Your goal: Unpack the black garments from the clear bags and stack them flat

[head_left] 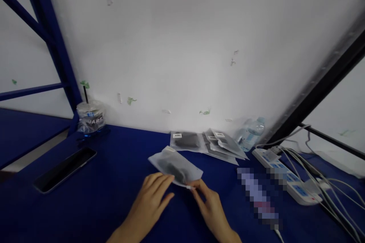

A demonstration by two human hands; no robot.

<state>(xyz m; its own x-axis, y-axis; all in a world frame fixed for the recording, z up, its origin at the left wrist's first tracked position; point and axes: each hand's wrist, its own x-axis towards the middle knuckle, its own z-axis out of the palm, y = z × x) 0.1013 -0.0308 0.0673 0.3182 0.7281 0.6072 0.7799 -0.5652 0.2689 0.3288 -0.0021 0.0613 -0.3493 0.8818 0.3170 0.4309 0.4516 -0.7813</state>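
Note:
A frosted zip bag (pixel 171 162) with something dark inside lies tilted in front of me, its near edge towards my hands. My right hand (pixel 209 201) pinches the near right corner of this bag, at the small white zip slider. Beside it, my left hand (pixel 151 197) has its fingers stretched out and the thumb apart; the fingertips touch the bag's near left edge. Farther back, another frosted bag (pixel 185 141) with a white label lies flat. Several more labelled bags (pixel 224 146) overlap in a pile to its right.
On the blue table (pixel 119 167), a black phone (pixel 67 169) lies left. A plastic-wrapped cup (pixel 91 117) stands at the back left. A clear bottle (pixel 252 134) leans near the wall. To the right are a power strip (pixel 288 174), cables, and a pixelated device (pixel 256 197) with a cord.

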